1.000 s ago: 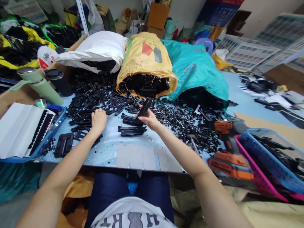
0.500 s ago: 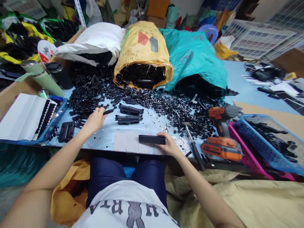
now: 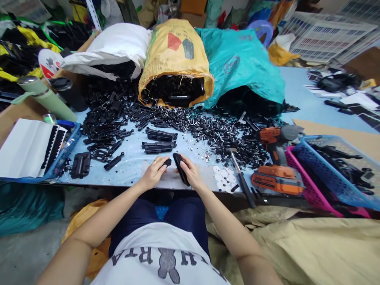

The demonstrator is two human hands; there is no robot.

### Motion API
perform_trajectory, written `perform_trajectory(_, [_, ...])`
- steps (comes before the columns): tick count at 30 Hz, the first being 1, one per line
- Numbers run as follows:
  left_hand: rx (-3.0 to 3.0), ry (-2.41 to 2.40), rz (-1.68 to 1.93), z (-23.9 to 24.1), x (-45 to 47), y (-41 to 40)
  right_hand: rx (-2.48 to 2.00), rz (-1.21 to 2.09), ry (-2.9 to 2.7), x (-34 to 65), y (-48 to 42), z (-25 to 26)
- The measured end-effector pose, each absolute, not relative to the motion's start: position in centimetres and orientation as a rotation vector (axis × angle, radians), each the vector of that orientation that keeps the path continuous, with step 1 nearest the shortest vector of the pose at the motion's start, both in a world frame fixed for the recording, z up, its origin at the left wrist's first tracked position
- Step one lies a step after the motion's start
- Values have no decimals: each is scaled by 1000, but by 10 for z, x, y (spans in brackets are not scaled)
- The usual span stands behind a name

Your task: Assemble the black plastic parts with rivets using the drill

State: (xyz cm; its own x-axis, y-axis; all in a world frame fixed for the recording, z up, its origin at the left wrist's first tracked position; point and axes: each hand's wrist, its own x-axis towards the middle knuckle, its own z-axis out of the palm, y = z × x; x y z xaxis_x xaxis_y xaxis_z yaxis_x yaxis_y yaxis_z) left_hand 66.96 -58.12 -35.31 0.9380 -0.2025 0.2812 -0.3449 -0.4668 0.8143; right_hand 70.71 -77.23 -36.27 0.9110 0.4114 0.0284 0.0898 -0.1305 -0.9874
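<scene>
Part (image 3: 168, 162) clasped in fingers of left hand (image 3: 153, 173), now brought near black bar (image 3: 181, 169) gripped by fingers of right hand (image 3: 192, 173).

Long blk pt (image 3: 181, 169) tilted; small pc (image 3: 168, 162) near.

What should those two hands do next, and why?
Probably bring the part in the left grip against the bar in the right grip: both pieces are already held close together, with only a narrow gap between them.
</scene>
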Motion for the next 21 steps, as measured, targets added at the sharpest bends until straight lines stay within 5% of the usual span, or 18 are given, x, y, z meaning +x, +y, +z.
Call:
perform_trajectory(4, [1953,-229,308,-341,664,-595,-1457,422,-339,705,-755,-353])
perform_trajectory(11, [2113,-247,555,-330,663,-600,-1826,135,-728,710,-773,-335])
perform_trajectory(21, [1992,-308,637,-320,669,-612,-1744,-138,-653,693,-755,-338])
